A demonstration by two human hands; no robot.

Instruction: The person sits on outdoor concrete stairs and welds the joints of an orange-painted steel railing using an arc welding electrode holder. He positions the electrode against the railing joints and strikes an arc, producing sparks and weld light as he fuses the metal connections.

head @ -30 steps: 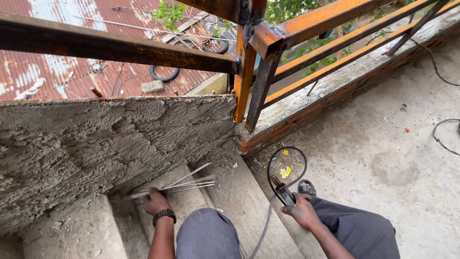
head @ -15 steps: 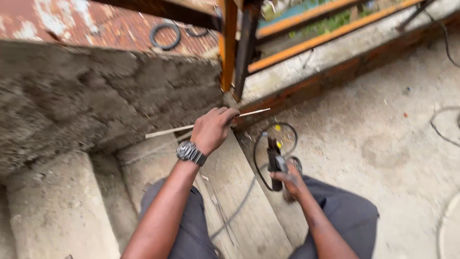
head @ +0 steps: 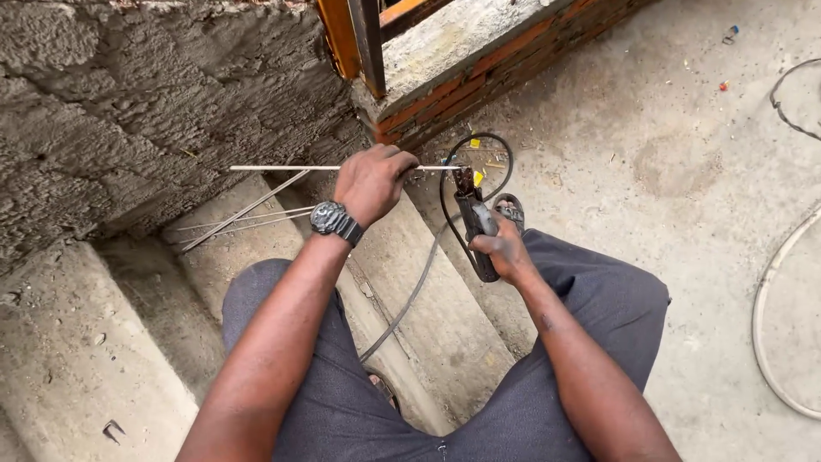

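Observation:
My left hand (head: pixel 369 181), with a black wristwatch (head: pixel 333 221) on the wrist, grips a thin grey welding rod (head: pixel 282 168) held level. The rod's right end meets the jaws of a black electrode holder (head: pixel 473 218), which my right hand (head: pixel 506 250) holds by the handle, pointing up. A black cable (head: pixel 410 295) runs from the holder down between my knees. Several more rods (head: pixel 244 216) lie on the concrete step to the left.
I sit on rough concrete steps (head: pixel 128 308) beside a rough plastered wall (head: pixel 154 103). A brick ledge with a rusty metal frame (head: pixel 359 38) lies ahead. A sandalled foot (head: pixel 509 208) rests below the holder. A pale hose (head: pixel 770 334) and dark cable (head: pixel 782 107) lie at right.
My left hand has lifted one rod off the step and brought its end to the electrode holder. The view has tilted down toward my hands.

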